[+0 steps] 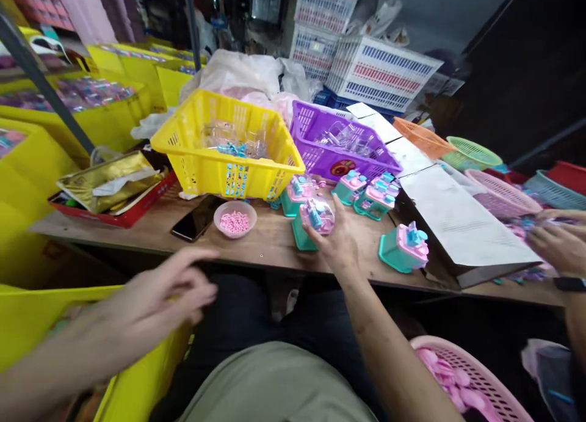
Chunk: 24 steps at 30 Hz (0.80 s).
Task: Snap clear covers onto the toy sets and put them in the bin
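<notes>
My right hand (pixel 341 245) grips a small teal and pink plastic toy (pixel 306 234) with a clear cover on top, thumb and fingers around the cover. The toy is at the bench's front part. My left hand (pixel 171 287), somewhat blurred, hovers in front of the bench edge, index finger stretched out and the others half curled, with nothing visible in it. Similar toys stand close by: one (pixel 295 193) just behind the gripped one, two (pixel 375 197) at the back right, and one (pixel 403 248) to the right. A small bowl (pixel 222 229) of pink pieces sits beyond my left hand.
A yellow basket (pixel 183 142) and a purple basket (pixel 315 160) hold clear plastic parts. A phone (pixel 195 220) lies beside a red tray (pixel 123 217). White cardboard (pixel 462 214) runs along the right; past it are a co-worker's hands (pixel 558 242). A pink basket (pixel 494 379) stands low right, a yellow bin (pixel 132 373) low left.
</notes>
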Each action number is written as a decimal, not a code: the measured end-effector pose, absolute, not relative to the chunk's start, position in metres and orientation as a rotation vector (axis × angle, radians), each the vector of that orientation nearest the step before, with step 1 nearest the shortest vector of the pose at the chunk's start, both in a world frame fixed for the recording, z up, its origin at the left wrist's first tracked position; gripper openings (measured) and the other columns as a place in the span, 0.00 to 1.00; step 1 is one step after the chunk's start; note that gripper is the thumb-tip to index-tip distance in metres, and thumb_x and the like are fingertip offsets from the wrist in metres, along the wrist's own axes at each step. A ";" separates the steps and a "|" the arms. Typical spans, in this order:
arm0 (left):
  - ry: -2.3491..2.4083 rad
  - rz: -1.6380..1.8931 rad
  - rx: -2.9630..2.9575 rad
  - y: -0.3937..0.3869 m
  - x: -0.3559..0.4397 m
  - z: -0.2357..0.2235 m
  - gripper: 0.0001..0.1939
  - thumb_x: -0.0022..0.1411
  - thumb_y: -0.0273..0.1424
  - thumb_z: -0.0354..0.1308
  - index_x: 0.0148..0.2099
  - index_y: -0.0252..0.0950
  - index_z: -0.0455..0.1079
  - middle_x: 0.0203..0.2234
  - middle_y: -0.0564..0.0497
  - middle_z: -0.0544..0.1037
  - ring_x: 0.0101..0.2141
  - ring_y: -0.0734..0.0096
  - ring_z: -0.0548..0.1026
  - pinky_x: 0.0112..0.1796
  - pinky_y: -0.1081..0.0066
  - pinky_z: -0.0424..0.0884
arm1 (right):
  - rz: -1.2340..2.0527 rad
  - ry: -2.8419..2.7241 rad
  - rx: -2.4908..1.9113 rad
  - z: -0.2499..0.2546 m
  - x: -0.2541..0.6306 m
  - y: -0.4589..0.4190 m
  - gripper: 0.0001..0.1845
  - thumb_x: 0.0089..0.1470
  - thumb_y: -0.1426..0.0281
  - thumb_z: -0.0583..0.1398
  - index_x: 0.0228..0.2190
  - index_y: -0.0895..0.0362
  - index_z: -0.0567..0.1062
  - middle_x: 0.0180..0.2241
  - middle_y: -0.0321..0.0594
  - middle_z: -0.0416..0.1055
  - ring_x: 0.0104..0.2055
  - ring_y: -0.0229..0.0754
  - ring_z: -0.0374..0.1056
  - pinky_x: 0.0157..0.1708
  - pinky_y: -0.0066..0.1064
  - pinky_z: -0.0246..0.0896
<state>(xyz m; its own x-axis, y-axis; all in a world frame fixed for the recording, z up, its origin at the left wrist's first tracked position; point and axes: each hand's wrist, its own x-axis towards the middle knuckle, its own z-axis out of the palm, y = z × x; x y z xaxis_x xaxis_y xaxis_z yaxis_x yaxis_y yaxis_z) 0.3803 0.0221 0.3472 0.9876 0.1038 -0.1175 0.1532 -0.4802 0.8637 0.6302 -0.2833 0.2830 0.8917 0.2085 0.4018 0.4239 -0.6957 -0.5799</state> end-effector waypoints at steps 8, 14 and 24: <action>0.249 0.396 2.421 -0.133 0.623 0.321 0.42 0.75 0.42 0.67 0.82 0.41 0.56 0.77 0.25 0.60 0.73 0.28 0.69 0.70 0.35 0.68 | -0.084 -0.952 -2.394 0.325 0.639 -0.408 0.39 0.60 0.64 0.66 0.71 0.46 0.69 0.71 0.48 0.70 0.74 0.58 0.68 0.73 0.53 0.66; 0.232 0.640 2.444 -0.152 0.648 0.279 0.40 0.71 0.41 0.73 0.77 0.38 0.61 0.80 0.26 0.51 0.75 0.28 0.65 0.69 0.42 0.73 | -0.020 -0.621 -2.739 0.348 0.623 -0.432 0.48 0.57 0.58 0.72 0.74 0.47 0.66 0.69 0.53 0.66 0.74 0.65 0.66 0.71 0.52 0.69; 0.121 0.787 2.358 -0.144 0.688 0.260 0.35 0.70 0.26 0.66 0.74 0.39 0.60 0.70 0.31 0.64 0.72 0.37 0.70 0.72 0.44 0.68 | 0.246 -0.480 -2.726 0.363 0.627 -0.394 0.31 0.58 0.57 0.73 0.61 0.45 0.81 0.63 0.49 0.66 0.65 0.57 0.74 0.66 0.43 0.72</action>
